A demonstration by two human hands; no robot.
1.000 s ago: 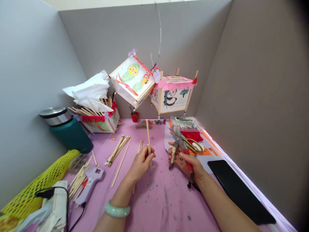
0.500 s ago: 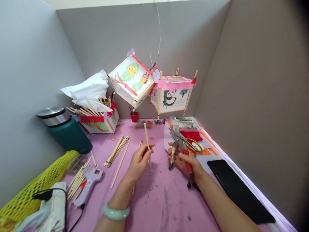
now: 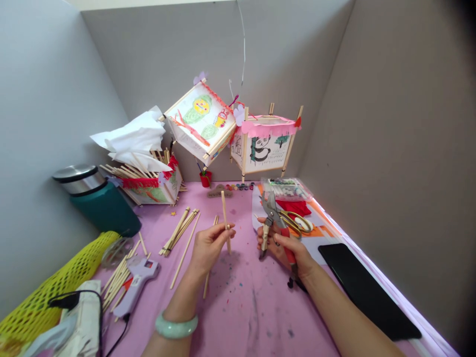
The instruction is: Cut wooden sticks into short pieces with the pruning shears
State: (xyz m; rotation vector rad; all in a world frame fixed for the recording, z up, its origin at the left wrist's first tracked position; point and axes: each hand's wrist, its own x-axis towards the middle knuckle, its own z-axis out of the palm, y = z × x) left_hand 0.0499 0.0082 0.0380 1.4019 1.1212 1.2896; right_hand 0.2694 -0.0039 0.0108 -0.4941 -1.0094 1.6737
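Between thumb and fingers, my left hand [image 3: 210, 245] pinches a thin wooden stick [image 3: 224, 210], held nearly upright above the table. A pale green bangle [image 3: 176, 327] circles that wrist. My right hand [image 3: 293, 255] is wrapped round cutting pliers [image 3: 286, 238] with one red handle and one worn tan handle; their jaws point up and away from me, apart from the stick. More sticks [image 3: 206, 285] lie on the purple table under and beside my left hand, with a single stick [image 3: 185, 250] and tied bundles [image 3: 179, 232] farther left.
At left are a lilac glue gun [image 3: 137, 287], loose sticks [image 3: 116, 283], a teal bottle [image 3: 106, 206] and a stick-filled box [image 3: 150, 193]. Two paper lanterns [image 3: 266, 148] hang at the back. Gold-handled scissors [image 3: 297, 223] and a black phone-like slab [image 3: 368, 292] lie right.
Both hands keep their holds almost unmoved. The stick in my left hand stands slightly more upright, and the whole view has shifted a little.
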